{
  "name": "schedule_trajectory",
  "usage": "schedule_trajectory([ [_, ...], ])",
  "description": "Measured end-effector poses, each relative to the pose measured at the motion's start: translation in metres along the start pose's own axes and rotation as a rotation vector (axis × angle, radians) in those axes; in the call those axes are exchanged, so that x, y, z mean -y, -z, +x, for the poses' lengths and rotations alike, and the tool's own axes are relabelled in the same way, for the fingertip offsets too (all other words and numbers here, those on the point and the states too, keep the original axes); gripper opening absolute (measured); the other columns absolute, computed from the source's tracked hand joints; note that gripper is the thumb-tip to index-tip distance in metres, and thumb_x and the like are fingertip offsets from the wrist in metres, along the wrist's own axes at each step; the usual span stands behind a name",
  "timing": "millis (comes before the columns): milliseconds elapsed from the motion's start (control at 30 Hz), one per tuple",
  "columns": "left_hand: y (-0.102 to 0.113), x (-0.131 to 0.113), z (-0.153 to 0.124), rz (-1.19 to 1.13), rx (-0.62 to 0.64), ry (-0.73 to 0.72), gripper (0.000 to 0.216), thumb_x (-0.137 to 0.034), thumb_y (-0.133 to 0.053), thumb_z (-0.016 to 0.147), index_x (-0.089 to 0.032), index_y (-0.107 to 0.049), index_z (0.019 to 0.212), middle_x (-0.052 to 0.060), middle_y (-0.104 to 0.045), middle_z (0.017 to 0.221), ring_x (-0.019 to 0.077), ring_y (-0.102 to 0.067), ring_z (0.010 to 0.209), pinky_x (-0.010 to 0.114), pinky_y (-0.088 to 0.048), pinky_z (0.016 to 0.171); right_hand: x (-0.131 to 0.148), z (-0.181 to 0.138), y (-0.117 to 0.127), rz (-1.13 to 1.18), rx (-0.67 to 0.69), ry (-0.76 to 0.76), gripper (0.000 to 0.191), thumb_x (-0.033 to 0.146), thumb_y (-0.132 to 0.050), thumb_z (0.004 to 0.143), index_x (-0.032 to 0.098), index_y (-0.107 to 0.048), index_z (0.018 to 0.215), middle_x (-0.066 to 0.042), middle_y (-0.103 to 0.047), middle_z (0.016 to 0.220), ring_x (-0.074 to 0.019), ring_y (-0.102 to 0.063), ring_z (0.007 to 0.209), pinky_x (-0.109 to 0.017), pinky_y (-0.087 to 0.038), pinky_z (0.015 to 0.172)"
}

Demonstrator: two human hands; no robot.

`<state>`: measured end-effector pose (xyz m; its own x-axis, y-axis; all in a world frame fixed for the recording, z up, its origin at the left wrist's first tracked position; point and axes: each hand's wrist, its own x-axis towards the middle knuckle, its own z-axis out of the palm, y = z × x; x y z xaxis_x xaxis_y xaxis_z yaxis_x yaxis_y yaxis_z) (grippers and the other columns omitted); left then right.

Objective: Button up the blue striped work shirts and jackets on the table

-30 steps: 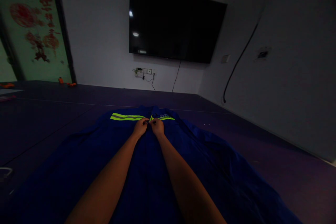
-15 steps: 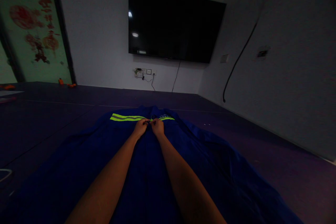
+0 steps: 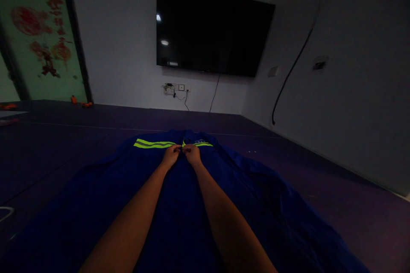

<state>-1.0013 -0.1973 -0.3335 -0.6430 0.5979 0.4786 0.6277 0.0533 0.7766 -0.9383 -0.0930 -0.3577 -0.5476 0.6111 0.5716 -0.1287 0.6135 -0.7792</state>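
Note:
A blue work jacket [image 3: 256,204] lies spread flat on the dark purple floor in front of me. A yellow-green reflective stripe [image 3: 152,144] runs across its chest. My left hand [image 3: 171,155] and my right hand [image 3: 193,154] meet at the jacket's front opening, just below the stripe. Both hands pinch the fabric edges there, fingers pressed together. What sits between the fingertips is too small and dark to make out. My bare forearms stretch out over the jacket's middle.
A large black television [image 3: 213,30] hangs on the white wall ahead, with a socket strip [image 3: 175,88] and cables under it. A black cable [image 3: 297,57] runs down the right wall. A glass door with red decorations [image 3: 43,38] stands at the far left.
My hands stay pinched at the jacket's front opening, with only slight finger movement. The jacket has not shifted.

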Motion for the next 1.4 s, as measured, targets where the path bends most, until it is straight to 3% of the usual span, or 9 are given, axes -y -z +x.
schedule_trajectory([
  [367,0.000,0.002,-0.001,-0.005,0.028,-0.025,0.031,-0.011,-0.049,0.071,-0.015,-0.064,0.097,0.005,-0.066,0.084,0.0139,-0.059,0.075,0.026,-0.046,0.073,-0.003,0.002,0.000,0.158,-0.028,-0.018,0.012,0.011,-0.059,0.060,0.019,-0.068,0.062,-0.004,-0.063,0.085,-0.0167,-0.057,0.083,-0.030,-0.045,0.078],
  [500,-0.001,0.003,-0.002,-0.012,0.041,-0.054,0.030,-0.011,-0.049,0.072,-0.016,-0.064,0.097,0.005,-0.067,0.084,0.0132,-0.059,0.074,0.026,-0.046,0.073,0.001,0.001,0.003,0.101,-0.034,-0.015,0.007,0.019,-0.062,0.063,0.018,-0.068,0.059,-0.003,-0.064,0.073,-0.0165,-0.058,0.079,-0.027,-0.045,0.074],
  [633,-0.001,0.004,0.000,0.011,0.069,-0.103,0.028,-0.010,-0.050,0.072,-0.017,-0.066,0.093,0.005,-0.068,0.089,0.0137,-0.060,0.078,0.025,-0.046,0.075,0.006,0.000,0.004,-0.008,0.004,-0.027,0.013,0.028,-0.064,0.064,0.017,-0.067,0.056,-0.001,-0.063,0.058,-0.0151,-0.059,0.067,-0.022,-0.044,0.063],
  [933,-0.003,0.005,0.001,0.037,0.077,-0.083,0.031,-0.005,-0.051,0.066,-0.016,-0.067,0.091,0.003,-0.067,0.076,0.0121,-0.059,0.068,0.023,-0.046,0.067,0.011,-0.004,0.003,-0.149,-0.007,-0.125,0.014,0.023,-0.057,0.067,0.017,-0.068,0.062,0.000,-0.067,0.061,-0.0136,-0.061,0.061,-0.018,-0.040,0.053],
  [1100,-0.003,0.000,-0.001,0.090,0.004,-0.036,0.030,-0.007,-0.050,0.067,-0.014,-0.062,0.094,0.000,-0.062,0.066,0.0102,-0.056,0.059,0.022,-0.044,0.062,0.012,-0.005,0.002,-0.206,-0.020,-0.125,0.015,0.018,-0.054,0.066,0.017,-0.069,0.066,-0.003,-0.069,0.068,-0.0153,-0.062,0.066,-0.019,-0.042,0.056],
  [1233,-0.001,-0.004,-0.002,0.156,-0.077,-0.024,0.018,-0.010,-0.049,0.069,-0.014,-0.062,0.081,0.002,-0.063,0.069,0.0123,-0.058,0.065,0.024,-0.045,0.066,0.013,-0.006,0.003,-0.221,-0.016,-0.105,0.015,0.018,-0.054,0.066,0.017,-0.069,0.067,-0.004,-0.069,0.068,-0.0168,-0.063,0.067,-0.021,-0.043,0.058],
  [1400,0.002,-0.007,-0.004,0.199,-0.086,-0.052,0.017,-0.008,-0.047,0.069,-0.015,-0.062,0.069,0.003,-0.065,0.072,0.0142,-0.060,0.071,0.026,-0.046,0.071,0.014,-0.007,0.003,-0.208,-0.017,-0.079,0.014,0.018,-0.054,0.066,0.017,-0.068,0.066,-0.004,-0.069,0.068,-0.0161,-0.062,0.066,-0.020,-0.043,0.058],
])
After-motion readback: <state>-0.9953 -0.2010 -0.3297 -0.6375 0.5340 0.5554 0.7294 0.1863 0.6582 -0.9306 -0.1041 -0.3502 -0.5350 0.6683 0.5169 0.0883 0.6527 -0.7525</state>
